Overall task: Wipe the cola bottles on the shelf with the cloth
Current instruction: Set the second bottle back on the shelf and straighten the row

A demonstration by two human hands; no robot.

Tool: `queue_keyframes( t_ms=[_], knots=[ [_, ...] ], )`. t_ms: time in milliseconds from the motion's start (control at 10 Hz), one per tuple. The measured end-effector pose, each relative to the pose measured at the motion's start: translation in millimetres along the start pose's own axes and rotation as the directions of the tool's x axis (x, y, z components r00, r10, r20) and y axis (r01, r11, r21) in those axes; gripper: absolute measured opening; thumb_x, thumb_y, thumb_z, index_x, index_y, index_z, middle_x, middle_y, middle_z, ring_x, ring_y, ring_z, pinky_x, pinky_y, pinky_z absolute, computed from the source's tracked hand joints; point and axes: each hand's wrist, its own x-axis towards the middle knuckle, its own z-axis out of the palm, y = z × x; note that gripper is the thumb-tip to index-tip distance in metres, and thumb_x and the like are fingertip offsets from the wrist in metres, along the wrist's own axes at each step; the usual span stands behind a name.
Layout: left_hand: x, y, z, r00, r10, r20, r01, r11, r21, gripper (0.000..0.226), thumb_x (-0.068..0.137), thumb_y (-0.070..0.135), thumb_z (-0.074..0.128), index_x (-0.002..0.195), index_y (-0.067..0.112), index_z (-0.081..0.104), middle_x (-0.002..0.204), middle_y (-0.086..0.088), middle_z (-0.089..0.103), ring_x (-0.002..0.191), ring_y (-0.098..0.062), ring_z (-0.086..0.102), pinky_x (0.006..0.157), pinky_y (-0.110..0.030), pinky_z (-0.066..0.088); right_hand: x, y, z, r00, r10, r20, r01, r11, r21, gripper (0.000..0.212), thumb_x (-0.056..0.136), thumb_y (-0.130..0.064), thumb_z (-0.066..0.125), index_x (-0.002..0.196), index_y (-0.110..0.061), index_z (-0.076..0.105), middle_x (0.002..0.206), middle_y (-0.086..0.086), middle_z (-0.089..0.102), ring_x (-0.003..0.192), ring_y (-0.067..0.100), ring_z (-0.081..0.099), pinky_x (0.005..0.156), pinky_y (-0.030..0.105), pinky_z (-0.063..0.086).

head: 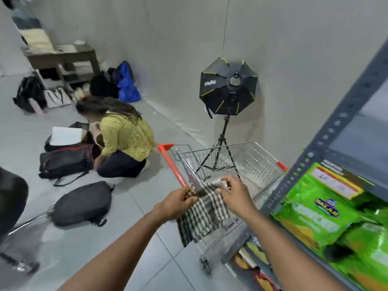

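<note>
**Checked cloth held over the cart**

Checked cloth (203,215), dark and pale, stretched between both hands just above the near end of the wire shopping cart (228,164). Left hand (178,203) closed on the cloth's top left edge, fingers curled tight around the fabric. Right hand (235,195) pinching the top right edge between thumb and fingertips, remaining fingers bent in. Rest of the cloth hanging down in front of the cart's near side, below the red handle (173,166).

Right of the cart, a grey metal shelf (327,135) with green snack bags (315,215) on it; more packets on the level below, too blurred to identify. No cola bottles in view. Beyond the cart, a black studio light on a tripod (228,87) against the wall. Left of the cart, a person in a yellow top (126,139) crouched on the floor among black backpacks (81,203).
</note>
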Motion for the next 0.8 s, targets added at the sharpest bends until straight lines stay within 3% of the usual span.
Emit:
queue_keyframes(
  t_ms=[100,200,400,500,600,700,800],
  knots=[
    [25.5,-31.7,-6.6,0.998,-0.069,-0.012,0.069,0.998,-0.012,0.012,0.099,0.03,0.059,0.102,0.018,0.062,0.101,-0.003,0.068,0.094,-0.022,0.061,0.076,-0.033,0.045,31.6,-5.8,26.9,1.0,0.022,0.004,-0.022,0.999,-0.028,0.02,0.092,-0.013,0.07,0.104,-0.026,0.061,0.086,-0.015,0.059,0.068,0.005,0.057,0.049,0.014,0.045],
    [48.3,-55.2,-3.9,0.993,-0.114,-0.019,0.114,0.994,0.001,0.01,0.1,0.031,0.06,0.095,0.023,0.053,0.096,0.001,0.06,0.089,-0.02,0.055,0.072,-0.03,0.037,59.4,-3.0,52.6,0.996,0.084,0.036,-0.081,0.995,-0.064,0.028,0.095,-0.004,0.063,0.116,-0.022,0.062,0.091,-0.003,0.064,0.056,0.008,0.054,0.038,0.015,0.039],
    [77.9,-96.9,9.9,0.975,-0.224,0.001,0.224,0.974,0.033,0.016,0.101,0.035,0.055,0.094,0.022,0.049,0.098,-0.007,0.064,0.086,-0.024,0.054,0.07,-0.034,0.038,97.7,12.8,88.0,0.984,0.164,0.072,-0.15,0.975,-0.164,0.038,0.095,0.0,0.059,0.127,-0.022,0.056,0.084,0.0,0.063,0.053,0.007,0.052,0.034,0.012,0.033],
    [85.1,-111.6,15.3,0.966,-0.26,0.001,0.26,0.965,0.02,0.014,0.101,0.036,0.052,0.096,0.023,0.05,0.1,-0.005,0.065,0.087,-0.023,0.056,0.071,-0.033,0.04,102.6,20.0,99.6,0.98,0.184,0.071,-0.17,0.971,-0.168,0.047,0.094,0.002,0.058,0.136,-0.019,0.05,0.099,0.0,0.064,0.063,0.008,0.058,0.043,0.013,0.042],
    [86.1,-114.2,17.0,0.961,-0.278,-0.002,0.278,0.961,-0.003,0.016,0.099,0.038,0.054,0.102,0.022,0.052,0.099,-0.003,0.064,0.088,-0.022,0.059,0.071,-0.034,0.045,98.5,21.4,103.4,0.988,0.147,0.057,-0.127,0.957,-0.262,0.056,0.094,-0.005,0.062,0.143,-0.021,0.042,0.135,0.002,0.056,0.092,0.007,0.058,0.079,0.023,0.054],
    [82.6,-113.4,21.0,0.965,-0.218,-0.146,0.216,0.976,-0.028,0.026,0.094,0.035,0.06,0.115,0.021,0.054,0.113,-0.002,0.064,0.099,-0.02,0.06,0.083,-0.038,0.052,91.4,25.7,107.0,0.992,0.061,0.114,-0.02,0.943,-0.333,0.054,0.097,-0.012,0.058,0.146,-0.024,0.039,0.142,-0.003,0.049,0.106,0.008,0.055,0.092,0.029,0.053],
    [81.7,-100.8,19.4,0.941,-0.047,-0.334,0.067,0.996,0.05,0.037,0.094,0.031,0.059,0.128,0.02,0.053,0.127,-0.002,0.06,0.115,-0.02,0.053,0.098,-0.039,0.047,92.3,19.8,106.8,0.988,-0.037,0.15,0.089,0.931,-0.353,0.048,0.099,-0.015,0.054,0.144,-0.026,0.042,0.143,-0.006,0.049,0.114,0.008,0.053,0.099,0.03,0.049]
  ],
)
